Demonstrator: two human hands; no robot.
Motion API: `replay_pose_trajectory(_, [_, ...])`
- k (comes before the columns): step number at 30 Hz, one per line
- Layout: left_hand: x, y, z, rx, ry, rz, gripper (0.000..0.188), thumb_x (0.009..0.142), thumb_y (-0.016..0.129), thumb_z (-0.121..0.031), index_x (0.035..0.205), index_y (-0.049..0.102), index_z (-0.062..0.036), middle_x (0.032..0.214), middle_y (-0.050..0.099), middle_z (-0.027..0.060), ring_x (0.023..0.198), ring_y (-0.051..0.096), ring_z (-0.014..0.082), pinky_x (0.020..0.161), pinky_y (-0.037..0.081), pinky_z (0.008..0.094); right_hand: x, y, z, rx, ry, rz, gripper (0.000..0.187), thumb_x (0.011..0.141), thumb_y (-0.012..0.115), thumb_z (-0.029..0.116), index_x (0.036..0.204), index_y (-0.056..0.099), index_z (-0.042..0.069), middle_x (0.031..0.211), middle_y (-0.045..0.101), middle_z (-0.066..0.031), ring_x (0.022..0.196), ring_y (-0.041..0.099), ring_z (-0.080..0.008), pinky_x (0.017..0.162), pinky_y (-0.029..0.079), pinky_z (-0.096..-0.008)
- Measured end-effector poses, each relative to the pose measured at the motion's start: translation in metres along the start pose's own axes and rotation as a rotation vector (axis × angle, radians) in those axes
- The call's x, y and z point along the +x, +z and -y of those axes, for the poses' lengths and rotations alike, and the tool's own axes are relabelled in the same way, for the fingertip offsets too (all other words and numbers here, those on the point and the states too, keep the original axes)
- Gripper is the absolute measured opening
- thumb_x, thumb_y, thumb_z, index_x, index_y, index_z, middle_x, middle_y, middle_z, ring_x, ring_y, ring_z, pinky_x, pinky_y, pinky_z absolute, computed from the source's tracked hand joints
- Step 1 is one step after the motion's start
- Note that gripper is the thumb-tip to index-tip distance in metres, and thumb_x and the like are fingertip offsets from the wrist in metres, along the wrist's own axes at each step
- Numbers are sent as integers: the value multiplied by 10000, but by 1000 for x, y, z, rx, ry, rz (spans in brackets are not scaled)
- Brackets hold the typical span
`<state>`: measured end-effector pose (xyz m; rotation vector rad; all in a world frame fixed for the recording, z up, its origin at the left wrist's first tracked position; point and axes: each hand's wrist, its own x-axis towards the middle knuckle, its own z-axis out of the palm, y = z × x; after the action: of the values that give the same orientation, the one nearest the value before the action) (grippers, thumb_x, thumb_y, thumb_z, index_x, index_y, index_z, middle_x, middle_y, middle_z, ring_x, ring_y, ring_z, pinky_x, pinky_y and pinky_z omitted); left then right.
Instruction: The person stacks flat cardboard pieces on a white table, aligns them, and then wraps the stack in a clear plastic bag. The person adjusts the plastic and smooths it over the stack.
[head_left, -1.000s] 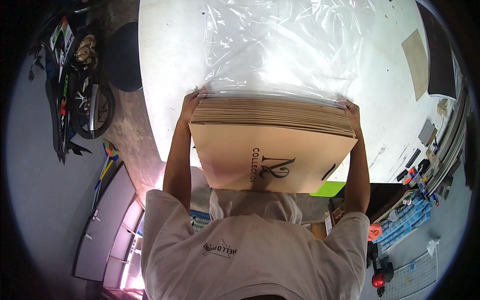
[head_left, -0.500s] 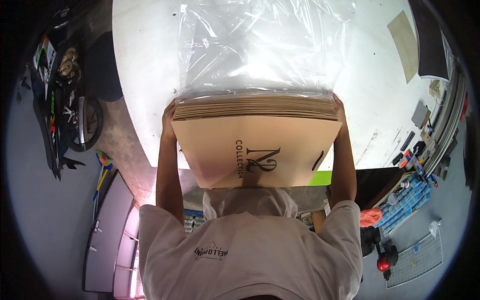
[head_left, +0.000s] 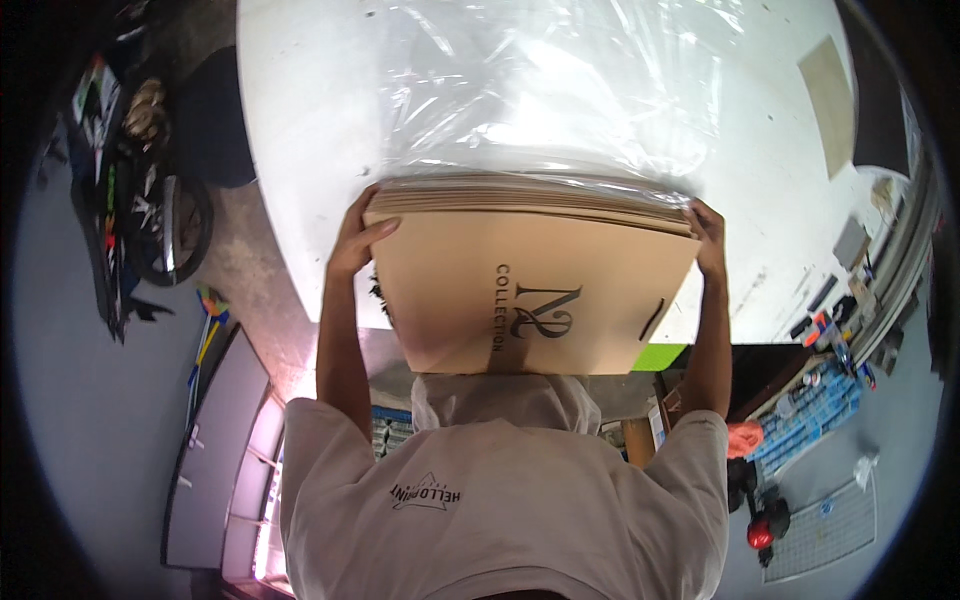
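Note:
A thick stack of brown paper bags with dark printing and a slot-shaped handle hole leans toward me over the table's near edge. My left hand grips its far left corner, thumb lying on the front face. At the far right corner my right hand is curled round the edge, its fingertips partly hidden. A clear plastic sheet or sleeve spreads beyond the stack and touches its far end; how much of the stack it covers I cannot tell.
The white table extends away from me. A bright green patch shows at its near edge. Tools and small items crowd the right side. A bicycle wheel and a broom stand at left.
My left thumb has come onto the stack's front face, and my right fingers have bent at the corner. The stack's layered far end looks thinner, and the whole view has shifted slightly.

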<state>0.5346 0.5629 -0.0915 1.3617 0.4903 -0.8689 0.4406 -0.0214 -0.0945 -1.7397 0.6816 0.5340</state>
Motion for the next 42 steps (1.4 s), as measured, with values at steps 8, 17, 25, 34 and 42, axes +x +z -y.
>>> replay_pose_trajectory(8, [3,30,1,-86,106,-138,597,909,737,-96,1403,471,107,1162,668,139,1036,636,169,896,503,294,7,9,18,-291,-418,-154,134,938,604,-46,1059,656,-21,1075,625,-67,980,606,-155,863,508,-297])
replay_pose_trajectory(17, [4,36,17,-152,171,-237,530,926,682,-49,1387,477,112,1203,656,173,1098,640,228,954,517,346,-3,5,12,-5,-323,-11,93,968,585,-58,1020,629,6,968,618,-20,941,576,-119,859,487,-267])
replay_pose_trajectory(25, [6,31,20,-53,199,-236,528,934,668,-74,1389,479,117,1200,664,162,1091,641,210,962,496,324,7,-19,37,274,128,367,161,882,635,147,998,622,37,1029,632,-27,1031,576,-132,940,411,-272])
replay_pose_trajectory(34, [3,31,10,-44,140,-225,545,931,686,-104,1393,485,102,1243,647,171,1130,627,220,991,486,332,14,-36,45,549,164,708,590,679,865,132,1147,507,100,1058,638,-42,1000,628,-155,865,501,-314])
replay_pose_trajectory(42, [2,29,9,-35,138,-217,567,930,696,-119,1406,477,97,1253,642,177,1150,620,229,1000,481,343,17,-16,50,174,145,513,412,812,801,36,1163,587,54,1061,671,-26,948,633,-125,852,515,-303])
